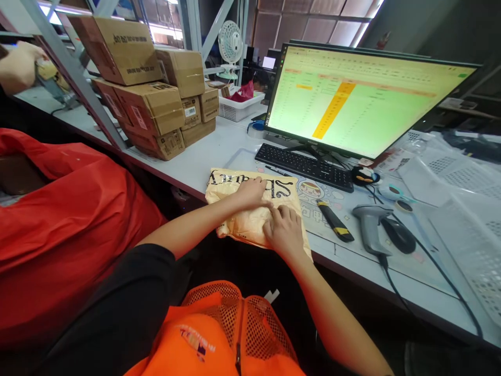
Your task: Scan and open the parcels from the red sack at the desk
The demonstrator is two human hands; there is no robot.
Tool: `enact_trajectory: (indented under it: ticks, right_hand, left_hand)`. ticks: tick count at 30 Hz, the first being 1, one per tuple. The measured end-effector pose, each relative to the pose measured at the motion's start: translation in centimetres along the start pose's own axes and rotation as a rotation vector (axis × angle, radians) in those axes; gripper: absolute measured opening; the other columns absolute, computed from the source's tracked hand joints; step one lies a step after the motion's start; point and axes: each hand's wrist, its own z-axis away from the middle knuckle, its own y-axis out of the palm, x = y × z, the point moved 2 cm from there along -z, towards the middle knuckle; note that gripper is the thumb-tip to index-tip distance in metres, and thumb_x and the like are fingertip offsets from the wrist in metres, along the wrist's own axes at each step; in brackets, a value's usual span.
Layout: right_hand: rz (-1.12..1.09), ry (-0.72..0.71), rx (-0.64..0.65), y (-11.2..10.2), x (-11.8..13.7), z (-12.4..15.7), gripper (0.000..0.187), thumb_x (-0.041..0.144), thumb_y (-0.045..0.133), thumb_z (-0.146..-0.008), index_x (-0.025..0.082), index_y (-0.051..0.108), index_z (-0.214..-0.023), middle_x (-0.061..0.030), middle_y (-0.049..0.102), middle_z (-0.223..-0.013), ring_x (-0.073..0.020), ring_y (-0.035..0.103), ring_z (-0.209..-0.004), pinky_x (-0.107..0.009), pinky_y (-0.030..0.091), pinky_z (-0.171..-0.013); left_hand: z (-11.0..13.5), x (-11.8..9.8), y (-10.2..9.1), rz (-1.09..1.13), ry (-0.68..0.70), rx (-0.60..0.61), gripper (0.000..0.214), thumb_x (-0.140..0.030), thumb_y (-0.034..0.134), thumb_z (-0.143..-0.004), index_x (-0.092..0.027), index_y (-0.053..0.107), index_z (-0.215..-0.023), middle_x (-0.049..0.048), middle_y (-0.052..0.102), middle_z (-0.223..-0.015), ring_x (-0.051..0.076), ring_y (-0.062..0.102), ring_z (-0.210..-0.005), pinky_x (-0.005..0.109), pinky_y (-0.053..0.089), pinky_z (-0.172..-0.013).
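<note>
A cream plastic mailer bag [238, 224] with large black lettering lies over the desk's front edge, its near side hanging past it. My left hand [252, 193] rests on the upper middle of the bag, fingers bent into the plastic. Just right of it and nearer to me, my right hand [287, 227] grips the bag's surface with curled fingers. The bag is wrinkled between the two hands, and what is inside is hidden. To the right on the desk mat lies a black and yellow box cutter [334, 221].
A barcode scanner [371, 227] and a mouse [398, 235] sit at the right, with cables. Behind are a keyboard [305, 166] and a monitor [364, 99]. Stacked cartons [144, 109] stand at the left, near a red cloth or bag [70, 224]. Another person's hand [19, 68] shows far left.
</note>
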Motion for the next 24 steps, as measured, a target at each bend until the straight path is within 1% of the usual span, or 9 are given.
enact_trajectory:
  ticks: [2,4,8,10,13,17,19,22,24]
  right_hand:
    - [-0.021,-0.021,-0.07,0.3,-0.3,0.6,0.034,0.026,0.053,-0.093,0.013,0.069,-0.119,-0.0147,0.066,-0.113,-0.0307,0.053,-0.107,-0.042,0.038,-0.096]
    - [-0.043,-0.03,-0.102,0.5,-0.5,0.9,0.029,0.027,0.053,-0.094,0.014,0.07,-0.112,-0.0148,0.067,-0.117,-0.0305,0.054,-0.11,-0.042,0.038,-0.099]
    - [-0.093,-0.037,-0.117,1.0,-0.8,0.8,0.03,0.027,0.051,-0.093,0.015,0.068,-0.115,-0.0165,0.065,-0.133,-0.0315,0.051,-0.128,-0.044,0.033,-0.111]
    - [-0.122,-0.041,-0.105,1.0,-0.7,0.6,0.033,0.027,0.051,-0.093,0.015,0.065,-0.12,-0.0177,0.062,-0.142,-0.0319,0.048,-0.135,-0.046,0.031,-0.114]
    - [-0.153,-0.039,-0.034,0.4,-0.4,0.2,0.036,0.026,0.05,-0.091,0.015,0.06,-0.124,-0.019,0.054,-0.151,-0.0336,0.043,-0.141,-0.048,0.034,-0.112]
    - [-0.226,0.01,0.081,-0.3,-0.2,-0.8,0.042,0.024,0.051,-0.085,0.012,0.055,-0.126,-0.0208,0.065,-0.129,-0.0349,0.054,-0.122,-0.049,0.042,-0.1]
    - [-0.297,0.014,0.044,-0.6,-0.3,-1.5,0.044,0.025,0.052,-0.085,0.012,0.054,-0.127,-0.0196,0.067,-0.123,-0.0342,0.057,-0.114,-0.048,0.044,-0.096]
    - [-0.353,0.006,-0.063,-1.3,-0.4,-2.6,0.044,0.033,0.052,-0.092,0.012,0.053,-0.13,-0.02,0.066,-0.128,-0.033,0.059,-0.112,-0.045,0.044,-0.096]
    - [-0.288,0.016,-0.064,-2.2,-0.2,-3.3,0.035,0.038,0.048,-0.098,0.014,0.059,-0.121,-0.0182,0.07,-0.115,-0.0317,0.061,-0.102,-0.043,0.044,-0.091]
  left_hand:
    - [-0.7,-0.8,0.1,-0.067,-0.002,0.073,0.062,-0.059,0.073,-0.085,-0.013,0.063,-0.125,0.0202,0.065,-0.129,0.037,0.064,-0.118,0.043,0.051,-0.097]
    - [-1.1,-1.3,0.2,-0.09,0.023,0.126,0.052,-0.055,0.068,-0.09,-0.013,0.067,-0.121,0.0199,0.068,-0.127,0.037,0.066,-0.117,0.043,0.051,-0.096]
    - [-0.9,-1.4,0.6,-0.062,0.083,0.134,0.03,-0.041,0.052,-0.1,-0.02,0.072,-0.111,0.0127,0.074,-0.117,0.031,0.069,-0.112,0.038,0.05,-0.092]
    - [-0.4,-1.2,0.9,-0.007,0.119,0.067,0.029,-0.036,0.046,-0.102,-0.023,0.072,-0.106,0.0094,0.076,-0.111,0.027,0.07,-0.106,0.036,0.049,-0.089]
    - [0.2,-0.7,1.4,0.137,0.15,-0.098,0.026,-0.034,0.046,-0.1,-0.023,0.069,-0.093,0.0062,0.076,-0.1,0.024,0.069,-0.094,0.033,0.047,-0.08]
    - [0.6,-0.2,1.6,0.276,0.12,-0.276,0.026,-0.029,0.045,-0.099,-0.022,0.063,-0.081,0.0041,0.071,-0.087,0.02,0.064,-0.083,0.031,0.044,-0.076]
    - [0.6,-0.2,1.4,0.305,0.097,-0.329,0.024,-0.027,0.045,-0.099,-0.022,0.06,-0.08,0.0037,0.07,-0.086,0.019,0.062,-0.082,0.03,0.044,-0.077]
    - [0.4,-0.6,0.3,0.316,0.035,-0.392,0.02,-0.025,0.046,-0.098,-0.022,0.06,-0.084,0.0044,0.069,-0.09,0.02,0.063,-0.086,0.031,0.044,-0.077]
    - [-0.2,-0.9,-1.0,0.303,-0.031,-0.424,0.018,-0.024,0.046,-0.099,-0.022,0.061,-0.09,0.0063,0.07,-0.095,0.022,0.064,-0.091,0.032,0.044,-0.079]
